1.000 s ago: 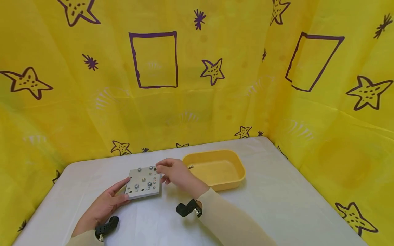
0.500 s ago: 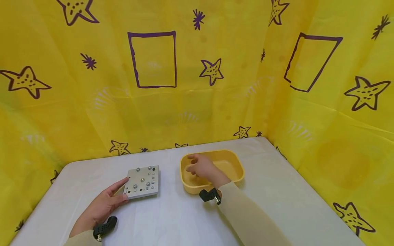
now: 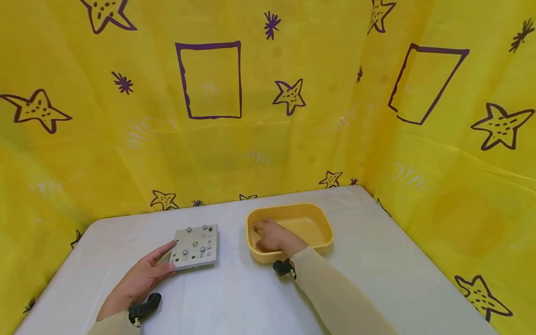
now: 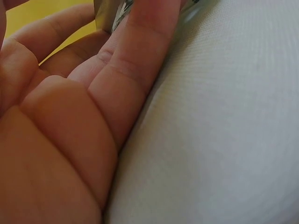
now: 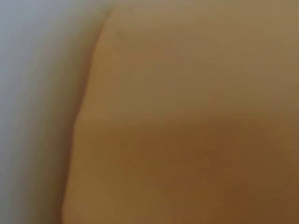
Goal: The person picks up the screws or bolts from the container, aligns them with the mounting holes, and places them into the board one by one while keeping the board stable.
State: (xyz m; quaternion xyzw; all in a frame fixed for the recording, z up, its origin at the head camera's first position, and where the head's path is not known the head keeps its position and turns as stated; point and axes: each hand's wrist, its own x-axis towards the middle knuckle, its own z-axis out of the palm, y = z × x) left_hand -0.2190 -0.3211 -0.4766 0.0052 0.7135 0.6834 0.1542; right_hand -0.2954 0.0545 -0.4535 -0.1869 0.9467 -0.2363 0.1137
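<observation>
My left hand [image 3: 144,277] grips the left edge of a square grey metal plate [image 3: 190,235], its thumb on the near corner. Several bolt heads stand up from the plate's top, among small holes and fittings. In the left wrist view the curled left fingers [image 4: 126,70] lie on the white cloth, and a sliver of the metal plate [image 4: 106,14] shows beyond them. My right hand [image 3: 276,236] reaches down into the left part of a yellow plastic bin [image 3: 322,232]. Its fingertips are partly hidden, and whatever they touch cannot be seen.
Close to the right wrist camera, the bin's wall [image 5: 187,74] is blurred and fills most of that view. A white cloth-covered table [image 3: 234,298] lies under everything. Yellow patterned curtains [image 3: 268,139] rise behind it and along the right side.
My right hand has left the plate's far right corner, moved right to the bin and gone lower inside it. A small metal screw seen in the bin earlier is now hidden. My left hand stays put.
</observation>
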